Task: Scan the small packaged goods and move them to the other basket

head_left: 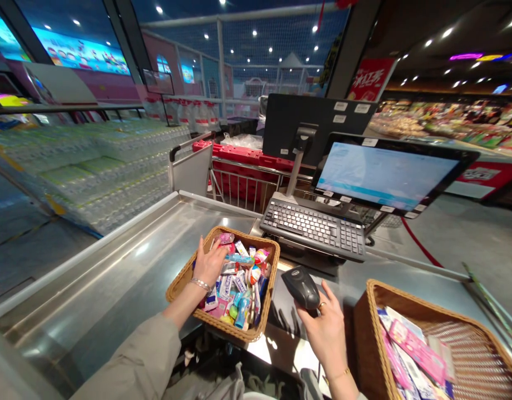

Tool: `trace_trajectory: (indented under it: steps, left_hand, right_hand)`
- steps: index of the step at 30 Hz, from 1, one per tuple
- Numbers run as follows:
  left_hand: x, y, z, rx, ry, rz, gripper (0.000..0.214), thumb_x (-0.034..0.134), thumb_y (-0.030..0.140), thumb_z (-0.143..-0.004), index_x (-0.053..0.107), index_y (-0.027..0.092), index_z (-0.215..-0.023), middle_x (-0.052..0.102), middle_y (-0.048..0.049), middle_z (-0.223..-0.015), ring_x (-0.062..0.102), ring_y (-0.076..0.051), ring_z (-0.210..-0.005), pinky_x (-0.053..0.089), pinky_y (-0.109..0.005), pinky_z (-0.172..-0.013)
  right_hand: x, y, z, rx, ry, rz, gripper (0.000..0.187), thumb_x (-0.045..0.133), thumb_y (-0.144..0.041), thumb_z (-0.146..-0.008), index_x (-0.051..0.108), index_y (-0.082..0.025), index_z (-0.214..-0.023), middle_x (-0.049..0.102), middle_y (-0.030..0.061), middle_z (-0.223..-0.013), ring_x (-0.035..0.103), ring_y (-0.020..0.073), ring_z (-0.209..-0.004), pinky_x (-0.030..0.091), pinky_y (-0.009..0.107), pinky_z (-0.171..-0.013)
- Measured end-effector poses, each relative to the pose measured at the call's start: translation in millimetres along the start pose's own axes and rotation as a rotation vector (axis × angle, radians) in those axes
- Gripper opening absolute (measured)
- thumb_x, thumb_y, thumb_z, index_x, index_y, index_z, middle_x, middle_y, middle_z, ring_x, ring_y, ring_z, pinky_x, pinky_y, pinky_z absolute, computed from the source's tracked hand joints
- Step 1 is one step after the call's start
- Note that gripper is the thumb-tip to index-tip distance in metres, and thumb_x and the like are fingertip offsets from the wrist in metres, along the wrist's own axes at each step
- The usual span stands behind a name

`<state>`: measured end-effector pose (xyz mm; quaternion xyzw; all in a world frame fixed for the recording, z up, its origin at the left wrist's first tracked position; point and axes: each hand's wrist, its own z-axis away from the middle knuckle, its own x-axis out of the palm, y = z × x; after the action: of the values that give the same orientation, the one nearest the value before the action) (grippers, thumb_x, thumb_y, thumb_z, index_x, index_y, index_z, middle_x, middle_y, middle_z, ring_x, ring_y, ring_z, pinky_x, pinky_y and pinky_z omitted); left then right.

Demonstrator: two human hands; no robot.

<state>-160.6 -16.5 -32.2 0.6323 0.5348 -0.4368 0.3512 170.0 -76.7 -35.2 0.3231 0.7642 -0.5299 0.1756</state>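
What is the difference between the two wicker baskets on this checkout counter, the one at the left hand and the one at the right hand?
The left wicker basket is heaped with small colourful packets, while the right wicker basket holds flatter pink and white packages, with its woven bottom partly showing. The left hand reaches into the left one; the right hand holds a barcode scanner next to the right one. Both are brown and woven, on the steel counter.

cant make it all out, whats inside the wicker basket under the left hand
The wicker basket is heaped with small, colourful wrapped packets, boxes and tubes. The left hand covers whatever lies beneath it, and the pile hides the basket's floor.
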Motion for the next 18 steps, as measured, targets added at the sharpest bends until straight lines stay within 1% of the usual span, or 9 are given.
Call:
trace_trajectory:
  steps: [4,8,14,18]
  left_hand:
    - [-6.7,7.0,8.2,0.026,0.036,0.018,0.018,0.051,0.022,-0.094,0.064,0.025,-0.106,0.073,-0.0045,-0.115,0.05,-0.027,-0.132,-0.008,-0.066,-0.116]
    - [-13.3,16.1,11.6,0.062,0.074,0.036,0.02,0.05,0.025,-0.095,0.064,0.026,-0.109,0.067,-0.0045,-0.126,0.046,-0.029,-0.135,-0.007,-0.068,-0.115]
    - [-21.1,35.4,8.9,0.091,0.105,0.034,0.022,0.051,0.027,-0.094,0.066,0.026,-0.111,0.058,-0.0071,-0.138,0.041,-0.03,-0.138,0.0,-0.07,-0.115]
    - [-28.3,43.4,3.8,0.109,0.133,0.051,0.022,0.051,0.026,-0.094,0.066,0.026,-0.11,0.055,-0.0073,-0.141,0.038,-0.031,-0.14,0.0,-0.071,-0.114]
  right_hand:
    - [-2.5,-2.0,5.1,-0.006,0.023,-0.023,0.027,0.065,-0.038,-0.073,0.072,-0.02,-0.091,0.07,0.01,-0.11,0.044,0.0307,-0.132,0.038,0.05,-0.107]
    - [-6.4,-2.1,9.2,-0.009,0.045,-0.015,0.028,0.065,-0.039,-0.072,0.071,-0.02,-0.092,0.07,0.0108,-0.111,0.043,0.0315,-0.133,0.037,0.051,-0.107]
    - [-16.0,-0.7,13.3,-0.034,0.106,0.036,0.028,0.066,-0.035,-0.07,0.071,-0.021,-0.094,0.07,0.01,-0.112,0.043,0.0333,-0.132,0.034,0.054,-0.108]
    - [-23.2,-1.6,15.7,-0.063,0.139,0.097,0.025,0.065,-0.033,-0.07,0.071,-0.021,-0.092,0.07,0.0089,-0.111,0.044,0.0345,-0.131,0.032,0.056,-0.109]
